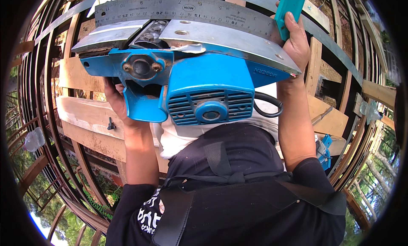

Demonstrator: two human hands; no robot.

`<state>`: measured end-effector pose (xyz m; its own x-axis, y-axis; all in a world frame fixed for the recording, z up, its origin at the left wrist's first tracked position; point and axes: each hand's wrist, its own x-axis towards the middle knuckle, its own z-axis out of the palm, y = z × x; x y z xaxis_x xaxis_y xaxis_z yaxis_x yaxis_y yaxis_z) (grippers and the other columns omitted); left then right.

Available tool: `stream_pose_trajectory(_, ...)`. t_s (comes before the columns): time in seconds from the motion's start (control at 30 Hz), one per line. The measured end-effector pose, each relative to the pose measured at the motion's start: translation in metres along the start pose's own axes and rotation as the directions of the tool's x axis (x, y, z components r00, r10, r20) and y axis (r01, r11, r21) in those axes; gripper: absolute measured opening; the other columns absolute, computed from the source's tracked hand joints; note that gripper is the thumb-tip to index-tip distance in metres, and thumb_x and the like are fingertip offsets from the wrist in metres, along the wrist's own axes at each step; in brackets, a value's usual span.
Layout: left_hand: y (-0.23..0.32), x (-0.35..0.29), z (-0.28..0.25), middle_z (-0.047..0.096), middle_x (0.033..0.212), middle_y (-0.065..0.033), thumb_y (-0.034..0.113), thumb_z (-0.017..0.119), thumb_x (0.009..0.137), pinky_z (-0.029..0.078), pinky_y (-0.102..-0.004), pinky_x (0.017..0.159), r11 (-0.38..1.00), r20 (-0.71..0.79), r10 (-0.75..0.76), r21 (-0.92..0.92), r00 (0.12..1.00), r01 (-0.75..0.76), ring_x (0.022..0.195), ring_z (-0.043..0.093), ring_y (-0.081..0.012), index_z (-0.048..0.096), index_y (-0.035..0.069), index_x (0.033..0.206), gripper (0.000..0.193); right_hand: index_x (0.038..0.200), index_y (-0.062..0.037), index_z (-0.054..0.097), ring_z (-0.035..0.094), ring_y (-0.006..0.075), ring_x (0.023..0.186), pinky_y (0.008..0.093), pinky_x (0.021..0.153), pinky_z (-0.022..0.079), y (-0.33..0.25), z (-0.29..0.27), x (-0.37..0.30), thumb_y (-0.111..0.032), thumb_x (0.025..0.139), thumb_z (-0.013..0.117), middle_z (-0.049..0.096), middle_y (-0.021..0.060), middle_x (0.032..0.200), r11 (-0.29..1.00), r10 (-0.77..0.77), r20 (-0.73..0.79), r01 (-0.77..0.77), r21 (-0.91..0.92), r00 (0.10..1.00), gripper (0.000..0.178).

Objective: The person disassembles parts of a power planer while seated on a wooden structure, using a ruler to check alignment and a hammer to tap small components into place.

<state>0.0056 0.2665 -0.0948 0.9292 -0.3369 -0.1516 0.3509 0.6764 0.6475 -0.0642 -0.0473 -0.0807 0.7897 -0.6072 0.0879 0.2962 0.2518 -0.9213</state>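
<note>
A blue electric planer is held up before my chest, its metal sole and cutter drum facing up. My left hand grips the planer from below on the left; its fingers are partly hidden behind the body. My right hand closes round the teal stock of a try square, beside the planer's right end. The square's steel ruler blade stands on edge along the far side of the sole. A black cord loops from the planer's right side.
Wooden boards lie across a slatted frame below. A small black knob bolt rests on the left board. To the right are a thin pointed hand tool and another blue tool. Clear plastic bottles stand at both sides.
</note>
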Motion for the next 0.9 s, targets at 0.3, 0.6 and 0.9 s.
stream_pose_trajectory(0.3,-0.002,0.0,-0.004,0.061,0.121,-0.0046,0.049,0.037,0.1,0.045,-0.0397,0.101,0.998,0.008,0.029,0.053,1.0,-0.029,0.114,0.058,-0.0183,0.049,0.013,0.132,0.05,0.123,-0.0018,0.056,0.061,0.0105,0.091,0.0218,0.083,0.049,-0.001,0.001,-0.003,-0.026,0.101,0.049,0.066,0.0068,0.099,0.998,-0.064,-0.018,0.063,-0.031,0.998,0.034)
stream_pose_trajectory(0.6,0.0,-0.001,-0.002,0.059,0.128,-0.007,0.048,0.037,0.1,0.044,-0.0391,0.102,0.999,-0.01,0.006,0.034,1.0,-0.005,0.118,0.056,-0.0201,0.048,0.01,0.135,0.053,0.125,0.0002,0.055,0.062,0.0111,0.086,0.0219,0.079,0.05,-0.005,0.007,-0.003,-0.025,0.1,0.05,0.066,0.0084,0.096,0.999,0.024,-0.087,-0.02,0.04,0.996,0.036)
stream_pose_trajectory(0.9,0.008,-0.002,0.012,0.051,0.135,-0.0129,0.047,0.058,0.091,0.039,-0.0388,0.106,0.98,0.106,0.051,0.186,0.993,-0.07,0.123,0.051,-0.0241,0.038,0.002,0.14,0.069,0.127,0.0013,0.052,0.06,0.0104,0.092,0.0253,0.084,0.048,-0.002,-0.001,-0.002,-0.02,0.099,0.051,0.062,0.0071,0.112,0.996,0.058,-0.061,-0.054,0.068,0.996,0.036)
